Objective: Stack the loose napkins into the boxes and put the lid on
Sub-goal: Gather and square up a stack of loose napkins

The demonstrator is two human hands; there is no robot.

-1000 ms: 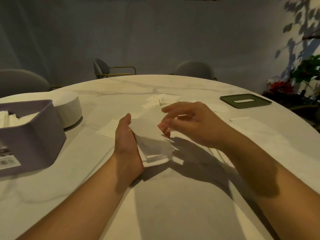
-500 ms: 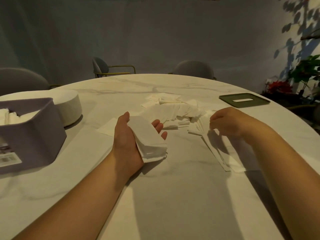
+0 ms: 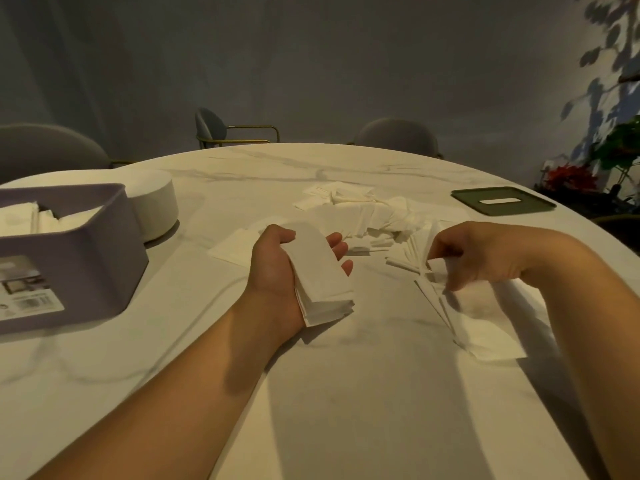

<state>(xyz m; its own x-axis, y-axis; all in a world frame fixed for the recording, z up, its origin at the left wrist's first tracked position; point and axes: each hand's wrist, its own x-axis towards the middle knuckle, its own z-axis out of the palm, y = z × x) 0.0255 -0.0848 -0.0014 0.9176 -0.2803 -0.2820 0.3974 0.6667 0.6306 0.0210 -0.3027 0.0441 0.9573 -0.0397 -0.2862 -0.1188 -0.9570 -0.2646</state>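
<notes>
Far left: purple box [image 3: 72,261] sat on the tabletop [image 3: 346,393], lid off, with white napkins [image 3: 20,220] lying loosely inside. A white round tub [image 3: 154,199] stood just behind it, touching or nearly so; I couldn't tell which.

Left hand [image 3: 273,271] was palm-up, low over the tabletop near the centre. It gripped a squared stack [image 3: 323,271] of napkins, thumb on the stack's far top corner and fingers [image 3: 337,244] curled under, tips showing past the right edge. One flat napkin [image 3: 232,249] lay on the tabletop just left of that hand.

Behind the hands, a loose pile [image 3: 367,216] of napkins was spread across mid-tabletop.

Right hand [image 3: 485,254] had its fingers curled down, pinching the top of a fan [image 3: 485,320] of napkins splayed toward the near edge. How many sheets were in the pinch couldn't be made out, as it was blurred.

Far right: green lid [image 3: 502,200] with a slot lay flat near the tabletop's edge, well apart from the box.
</notes>
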